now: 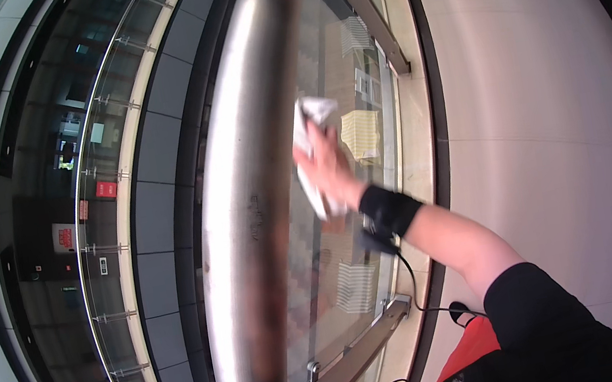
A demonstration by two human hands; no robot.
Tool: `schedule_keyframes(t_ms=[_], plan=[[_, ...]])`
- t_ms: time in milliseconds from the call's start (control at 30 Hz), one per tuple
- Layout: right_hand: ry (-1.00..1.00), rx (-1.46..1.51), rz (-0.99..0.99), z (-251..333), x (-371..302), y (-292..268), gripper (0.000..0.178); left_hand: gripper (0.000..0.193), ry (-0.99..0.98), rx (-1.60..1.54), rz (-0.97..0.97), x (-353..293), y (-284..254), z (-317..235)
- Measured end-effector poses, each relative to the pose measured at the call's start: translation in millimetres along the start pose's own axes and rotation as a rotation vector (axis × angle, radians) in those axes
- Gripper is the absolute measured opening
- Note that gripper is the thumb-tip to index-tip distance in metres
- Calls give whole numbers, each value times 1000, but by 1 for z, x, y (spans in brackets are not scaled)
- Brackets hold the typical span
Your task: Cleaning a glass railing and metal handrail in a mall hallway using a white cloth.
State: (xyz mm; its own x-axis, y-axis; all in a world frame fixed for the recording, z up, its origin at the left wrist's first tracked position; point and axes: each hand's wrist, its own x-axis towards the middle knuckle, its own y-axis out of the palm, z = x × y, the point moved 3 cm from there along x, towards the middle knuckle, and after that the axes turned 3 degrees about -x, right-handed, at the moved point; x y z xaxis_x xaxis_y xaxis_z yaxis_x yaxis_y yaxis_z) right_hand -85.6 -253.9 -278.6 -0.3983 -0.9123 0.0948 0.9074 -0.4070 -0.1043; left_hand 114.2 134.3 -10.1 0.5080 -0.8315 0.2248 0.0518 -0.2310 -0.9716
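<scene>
Head view: the right hand is closed on a white cloth, blurred, so finger pressure cannot be confirmed. The cloth lies in front of the glass panel, just right of the metal handrail; contact with the glass is not certain. The left hand is out of view; its grip cannot be told. Risks, as judged: a loose hold could let the cloth slip; a sideways swing could knock knuckles on the handrail; the slack cable below the wristband could snag on the metal post.
</scene>
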Motion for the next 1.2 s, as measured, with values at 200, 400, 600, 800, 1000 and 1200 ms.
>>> schedule_keyframes(t_ms=[200, 400, 600, 800, 1000, 1200], plan=[[111, 998, 373, 61, -27, -41, 42, 73, 173, 171, -45, 0, -13, -22], [155, 1843, 762, 156, -6, -78, 65, 76, 282, 102, -114, 3, 1, -9], [225, 1763, 797, 184, -127, -47, 57, 79, 364, 108, -205, 2, -2, -8], [353, 1431, 319, 157, -25, -102, 45, 80, 357, 84, -195, 3, 4, -12], [-877, -17, -244, 201, -86, -92, 31, 77, 366, 104, -227, 3, 1, -8], [-1342, 18, 421, 265, -203, -76, 20, 77, 371, 80, -238, 4, 6, -7]])
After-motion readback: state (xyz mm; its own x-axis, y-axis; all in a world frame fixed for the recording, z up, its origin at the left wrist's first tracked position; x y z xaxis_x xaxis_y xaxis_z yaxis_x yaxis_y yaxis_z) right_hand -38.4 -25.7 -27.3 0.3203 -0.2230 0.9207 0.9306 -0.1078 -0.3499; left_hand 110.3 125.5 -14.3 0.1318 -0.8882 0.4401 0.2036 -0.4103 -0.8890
